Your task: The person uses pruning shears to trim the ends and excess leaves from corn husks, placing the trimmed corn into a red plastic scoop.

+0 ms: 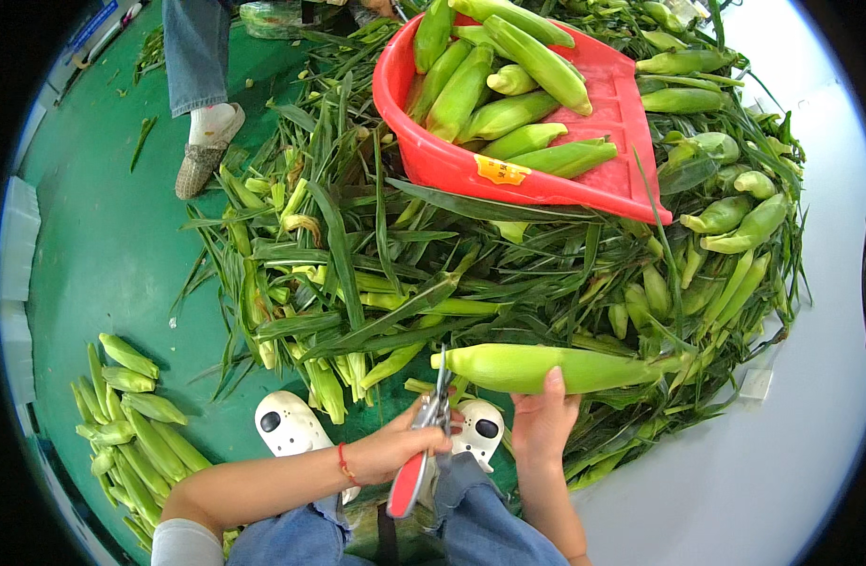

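Right hand (543, 426) grips the corn (518, 367); left hand (393, 450) holds shears (411, 479) at its 9 o'clock stub (437, 361). Trimming seems underway; next calls for a firm squeeze.

Green floor (84, 245) beside a pale wall (678, 472)

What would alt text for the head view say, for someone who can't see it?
The right hand holds a green corn ear while the left hand holds shears at its left end. Beyond them, a red scoop of ears sits on a leafy heap; a smaller pile lies lower left on the green floor.
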`<state>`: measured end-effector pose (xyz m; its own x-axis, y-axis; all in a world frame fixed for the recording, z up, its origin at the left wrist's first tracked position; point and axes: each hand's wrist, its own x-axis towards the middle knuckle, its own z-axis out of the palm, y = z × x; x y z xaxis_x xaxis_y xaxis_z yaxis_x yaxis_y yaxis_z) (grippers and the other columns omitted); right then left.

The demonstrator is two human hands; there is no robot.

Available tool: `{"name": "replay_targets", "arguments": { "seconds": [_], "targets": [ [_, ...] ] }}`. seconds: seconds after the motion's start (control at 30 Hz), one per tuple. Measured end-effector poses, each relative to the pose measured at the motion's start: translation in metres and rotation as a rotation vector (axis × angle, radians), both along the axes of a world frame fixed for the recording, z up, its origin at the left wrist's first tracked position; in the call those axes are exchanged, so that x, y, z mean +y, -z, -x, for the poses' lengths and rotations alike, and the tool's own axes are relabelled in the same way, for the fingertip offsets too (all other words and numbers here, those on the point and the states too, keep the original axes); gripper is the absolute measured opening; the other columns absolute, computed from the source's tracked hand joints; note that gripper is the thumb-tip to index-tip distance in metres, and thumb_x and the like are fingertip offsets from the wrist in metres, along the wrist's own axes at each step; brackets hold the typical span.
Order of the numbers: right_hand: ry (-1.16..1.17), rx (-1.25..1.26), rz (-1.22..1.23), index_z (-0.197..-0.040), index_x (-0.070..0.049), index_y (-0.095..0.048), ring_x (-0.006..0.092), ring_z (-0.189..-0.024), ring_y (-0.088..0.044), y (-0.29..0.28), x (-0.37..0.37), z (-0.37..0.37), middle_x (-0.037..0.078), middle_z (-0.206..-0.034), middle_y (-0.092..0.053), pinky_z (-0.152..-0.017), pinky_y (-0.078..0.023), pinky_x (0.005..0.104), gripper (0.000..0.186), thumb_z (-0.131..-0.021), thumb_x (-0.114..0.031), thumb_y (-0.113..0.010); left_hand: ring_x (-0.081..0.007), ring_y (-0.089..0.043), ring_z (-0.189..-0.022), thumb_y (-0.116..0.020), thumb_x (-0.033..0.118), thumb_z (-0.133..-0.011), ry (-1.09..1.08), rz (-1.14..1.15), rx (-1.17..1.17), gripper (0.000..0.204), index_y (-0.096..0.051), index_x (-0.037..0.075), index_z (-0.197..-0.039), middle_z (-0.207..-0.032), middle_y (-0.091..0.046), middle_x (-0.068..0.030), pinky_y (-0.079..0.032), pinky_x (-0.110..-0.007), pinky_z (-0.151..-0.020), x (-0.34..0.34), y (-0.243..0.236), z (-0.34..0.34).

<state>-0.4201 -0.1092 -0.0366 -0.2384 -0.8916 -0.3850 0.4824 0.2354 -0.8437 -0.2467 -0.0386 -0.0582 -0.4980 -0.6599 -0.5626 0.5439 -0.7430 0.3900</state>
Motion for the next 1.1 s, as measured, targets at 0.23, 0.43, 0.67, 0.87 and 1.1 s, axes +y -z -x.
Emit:
{"name": "replay_targets", "arguments": {
  "seconds": [0.23,0.43,0.67,0.87,1.1],
  "targets": [
    [0.004,-0.119,-0.060,-0.122,-0.011,-0.038,0.0190,-0.104,-0.054,0.015,-0.001,0.009,0.005,-0.112,-0.052,-0.088,-0.048,0.0392,0.040,-0.088,-0.013,-0.059,-0.0150,-0.057,-0.059,-0.054,0.001,-0.078,-0.050,0.078,-0.304,0.027,-0.044,0.003,-0.103,-0.077,-0.053,-0.0042,-0.048,-0.028,-0.055,0.001,0.013,0.010],
    [-0.430,0.117,0.039,-0.129,-0.007,-0.037,0.0253,-0.106,-0.055,0.019,-0.018,0.042,0.012,-0.114,-0.053,-0.089,-0.048,0.0407,0.053,-0.086,-0.025,-0.063,-0.0201,-0.056,-0.090,-0.062,0.013,-0.074,0.280,0.567,-0.663,0.066,-0.031,0.002,-0.131,-0.100,-0.053,-0.0096,-0.047,-0.031,-0.080,-0.016,0.003,-0.017],
    [-1.020,0.998,0.104,-0.120,0.001,-0.048,0.0314,-0.091,-0.063,-0.020,-0.019,0.028,0.021,-0.099,-0.062,-0.079,-0.048,0.0365,0.058,-0.079,-0.035,-0.066,-0.0360,-0.044,-0.113,-0.063,0.019,-0.069,0.472,0.949,-0.916,0.083,-0.021,-0.008,-0.135,-0.117,-0.042,-0.0252,-0.035,-0.038,-0.100,-0.057,-0.018,-0.032],
    [-1.089,1.225,0.313,-0.131,-0.015,-0.047,0.0310,-0.085,-0.063,-0.016,-0.017,0.035,0.014,-0.098,-0.062,-0.075,-0.050,0.0385,0.066,-0.075,-0.037,-0.071,-0.0340,-0.044,-0.112,-0.063,0.019,-0.068,0.531,0.748,-0.615,0.080,-0.024,-0.005,-0.134,-0.115,-0.044,-0.0226,-0.036,-0.037,-0.098,-0.057,-0.019,-0.056],
    [-1.197,1.585,0.391,-0.127,-0.013,-0.051,0.0280,-0.071,-0.060,-0.041,-0.019,0.027,0.010,-0.080,-0.058,-0.063,-0.050,0.0375,0.066,-0.070,-0.033,-0.075,-0.0347,-0.057,-0.087,-0.061,0.018,-0.071,0.412,0.896,-0.942,0.052,-0.039,0.000,-0.115,-0.095,-0.055,-0.0206,-0.046,-0.041,-0.077,-0.037,-0.007,-0.046]
  ]
}}
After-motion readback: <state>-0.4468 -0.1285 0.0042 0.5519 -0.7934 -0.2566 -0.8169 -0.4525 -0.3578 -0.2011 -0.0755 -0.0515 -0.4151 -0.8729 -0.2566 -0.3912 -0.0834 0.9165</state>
